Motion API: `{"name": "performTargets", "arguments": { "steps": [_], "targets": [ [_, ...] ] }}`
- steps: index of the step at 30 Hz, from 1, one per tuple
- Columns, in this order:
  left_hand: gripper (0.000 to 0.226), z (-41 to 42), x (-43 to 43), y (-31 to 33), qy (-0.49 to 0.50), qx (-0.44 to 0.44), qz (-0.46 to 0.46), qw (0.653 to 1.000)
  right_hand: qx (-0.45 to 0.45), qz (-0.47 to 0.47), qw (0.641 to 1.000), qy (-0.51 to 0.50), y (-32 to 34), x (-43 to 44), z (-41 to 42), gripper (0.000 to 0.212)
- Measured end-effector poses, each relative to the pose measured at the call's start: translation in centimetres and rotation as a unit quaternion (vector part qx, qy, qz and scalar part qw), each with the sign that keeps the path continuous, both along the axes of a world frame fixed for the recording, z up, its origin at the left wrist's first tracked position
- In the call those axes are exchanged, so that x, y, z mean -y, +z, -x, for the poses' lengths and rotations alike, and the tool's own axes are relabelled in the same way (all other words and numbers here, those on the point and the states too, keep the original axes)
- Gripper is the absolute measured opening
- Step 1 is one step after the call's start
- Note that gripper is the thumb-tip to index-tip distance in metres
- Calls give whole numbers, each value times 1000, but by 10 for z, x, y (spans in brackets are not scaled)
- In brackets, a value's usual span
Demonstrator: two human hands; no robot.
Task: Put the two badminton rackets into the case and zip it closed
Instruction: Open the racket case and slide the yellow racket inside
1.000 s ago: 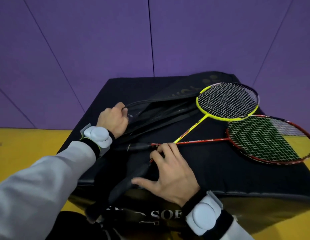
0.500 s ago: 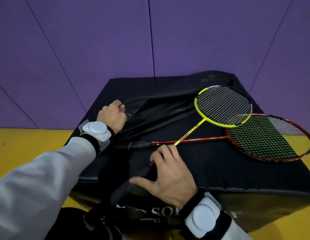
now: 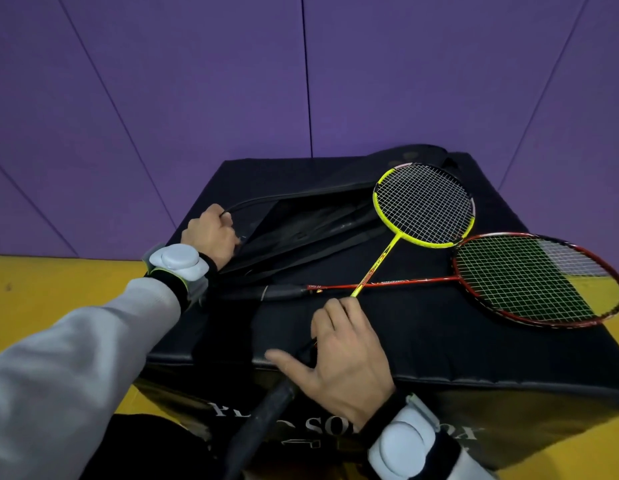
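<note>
In the head view the left hand is closed on the near edge of the case, pinching the rim of its unzipped mouth and lifting it so the dark interior gapes open just beyond the knuckles. The right hand lies nearer the body on the black padded table, fingers wrapped loosely round the lower shaft and grip of the yellow racket, thumb spread out to the side; the black handle runs back past the wrist and off the near table edge. The yellow racket's head rests far ahead of the right hand, at the wide end of the case opening, touching or overlapping the case fabric, though not yet inside as far as I can judge. The red racket lies flat to the right of both hands, its shaft passing under the yellow shaft just ahead of the right fingertips, its handle pointing toward the left wrist. The risk from here: the crossed shafts may snag, so pushing the yellow one could drag the red head farther over the right table edge; and if the left hand lets the rim sag, the yellow frame will likely catch on the zip.
</note>
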State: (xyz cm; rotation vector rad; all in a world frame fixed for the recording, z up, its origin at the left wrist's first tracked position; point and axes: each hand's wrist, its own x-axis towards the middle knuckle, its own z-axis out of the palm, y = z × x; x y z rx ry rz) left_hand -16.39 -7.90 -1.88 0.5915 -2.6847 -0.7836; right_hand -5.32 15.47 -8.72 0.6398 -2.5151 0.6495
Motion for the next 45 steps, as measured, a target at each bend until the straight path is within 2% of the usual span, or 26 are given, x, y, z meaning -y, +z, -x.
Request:
{"name": "performTargets", "arguments": {
  "steps": [3,8,14,18,21,24,30,34,38,41,45],
  "targets": [
    [23,0,3,-4,16,-6,-14,1000,-30,0,999,-22,0,-2,2,71],
    [20,-1,3,-11,26,-15,-33,999,-21,-39,997,-66,0,-3,3,77],
    [21,1,1,-17,29,-38,-51,998,-32,-42,997,-52,-3,0,-1,74],
    [23,-4,3,-19,-2,-32,-11,999,-28,-41,998,-29,-1,3,-2,73],
    [24,-10,4,-23,-35,-22,34,999,14,-61,998,-13,2,6,1,74],
    [22,-19,4,-32,-81,-48,65,993,64,-102,993,13,5,4,11,76],
    [16,-27,8,-51,-143,-78,109,981,98,-108,988,47,5,0,39,66],
    [21,-30,14,-58,-162,-81,149,972,93,-89,990,51,5,0,57,58],
    [21,-31,25,-59,-171,-59,171,969,86,-61,993,55,7,6,70,47],
    [27,-28,33,-55,-145,-32,132,980,95,-43,993,57,9,9,80,41],
    [42,-15,48,-46,-121,78,88,986,122,-26,990,58,8,9,89,33]
  ]
}}
